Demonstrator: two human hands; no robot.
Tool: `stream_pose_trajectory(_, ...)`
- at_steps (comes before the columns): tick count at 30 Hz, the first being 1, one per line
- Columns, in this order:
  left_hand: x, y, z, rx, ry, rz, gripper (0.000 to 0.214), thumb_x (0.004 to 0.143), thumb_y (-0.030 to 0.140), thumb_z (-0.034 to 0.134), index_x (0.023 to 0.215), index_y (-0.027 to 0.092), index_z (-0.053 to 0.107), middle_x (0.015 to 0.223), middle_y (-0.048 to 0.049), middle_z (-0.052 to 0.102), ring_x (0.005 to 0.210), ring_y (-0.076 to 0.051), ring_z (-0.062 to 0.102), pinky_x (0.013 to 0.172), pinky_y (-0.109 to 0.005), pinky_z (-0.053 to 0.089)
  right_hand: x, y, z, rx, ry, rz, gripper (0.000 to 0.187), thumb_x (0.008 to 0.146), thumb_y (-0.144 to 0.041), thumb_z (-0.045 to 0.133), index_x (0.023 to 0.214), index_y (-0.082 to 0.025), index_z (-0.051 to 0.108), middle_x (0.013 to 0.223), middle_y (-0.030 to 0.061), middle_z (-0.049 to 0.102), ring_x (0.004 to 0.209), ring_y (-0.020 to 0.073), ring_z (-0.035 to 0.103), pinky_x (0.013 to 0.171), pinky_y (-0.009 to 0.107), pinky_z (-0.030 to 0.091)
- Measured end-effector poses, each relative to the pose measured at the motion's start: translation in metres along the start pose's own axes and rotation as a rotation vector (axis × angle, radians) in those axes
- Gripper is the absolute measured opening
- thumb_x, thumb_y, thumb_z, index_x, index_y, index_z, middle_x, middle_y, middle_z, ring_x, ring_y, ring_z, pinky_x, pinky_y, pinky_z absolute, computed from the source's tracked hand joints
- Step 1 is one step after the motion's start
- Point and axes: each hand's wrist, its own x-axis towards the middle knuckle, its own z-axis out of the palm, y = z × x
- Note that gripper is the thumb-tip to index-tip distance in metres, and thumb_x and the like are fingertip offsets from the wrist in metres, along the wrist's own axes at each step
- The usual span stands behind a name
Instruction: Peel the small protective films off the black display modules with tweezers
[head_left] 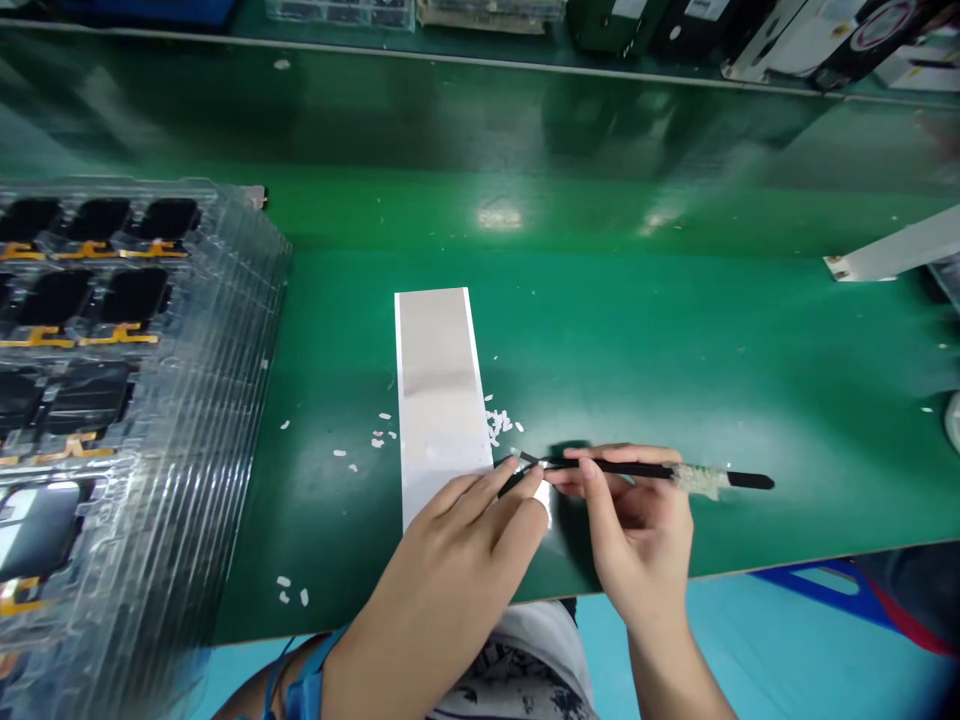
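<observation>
My right hand point(637, 520) is closed round black tweezers point(630, 467), which lie nearly level with their tips pointing left. Clear, crumpled tape point(699, 480) is wrapped round their rear part. At the tips, my left hand point(472, 540) holds a small dark part point(516, 474) between its fingers, and most of that part is hidden. A long strip of pale backing sheet point(442, 390) with white edges lies under and beyond my left fingers. Small white scraps point(497, 424) are heaped just right of the strip.
Stacked clear plastic trays point(202, 400) stand at the left, the top one holding several black screens point(97, 300) with orange flex cables. More white scraps point(292, 590) dot the green table point(675, 350). A shelf point(480, 55) with boxes spans the back; a white bracket point(892, 245) stands at right.
</observation>
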Motion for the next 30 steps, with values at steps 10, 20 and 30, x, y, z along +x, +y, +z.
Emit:
stream_pose_trajectory(10, 0.004, 0.002, 0.003, 0.049, 0.083, 0.019, 0.021, 0.098, 0.006, 0.042, 0.102, 0.014, 0.060, 0.123, -0.0084, 0.070, 0.121, -0.030, 0.062, 0.089, -0.042, 0.054, 0.001, 0.002, -0.002, 0.036, -0.021, 0.011, 0.015, 0.088, -0.021, 0.067, 0.096, -0.020, 0.054, 0.087, 0.0053, 0.073, 0.067, 0.0194, 0.077, 0.063, 0.029, 0.066)
stream_pose_trajectory(20, 0.004, 0.005, 0.002, 0.079, 0.088, 0.021, 0.020, 0.098, 0.006, 0.042, 0.102, 0.013, 0.060, 0.121, -0.0095, 0.071, 0.120, -0.031, 0.063, 0.087, -0.043, 0.054, 0.002, 0.002, 0.002, 0.044, 0.008, 0.013, 0.013, 0.088, -0.021, 0.066, 0.094, -0.022, 0.055, 0.085, 0.0042, 0.073, 0.064, 0.0196, 0.076, 0.061, 0.028, 0.066)
stream_pose_trajectory(30, 0.004, -0.007, -0.013, -0.506, 0.186, -0.378, 0.010, 0.097, 0.017, 0.054, 0.104, 0.021, 0.059, 0.095, -0.0016, 0.075, 0.083, -0.016, 0.072, 0.070, -0.027, 0.058, 0.001, -0.014, 0.000, 0.255, 0.125, -0.194, 0.019, 0.088, -0.006, 0.062, 0.096, -0.022, 0.054, 0.083, 0.0002, 0.070, 0.075, 0.0170, 0.075, 0.062, 0.029, 0.067)
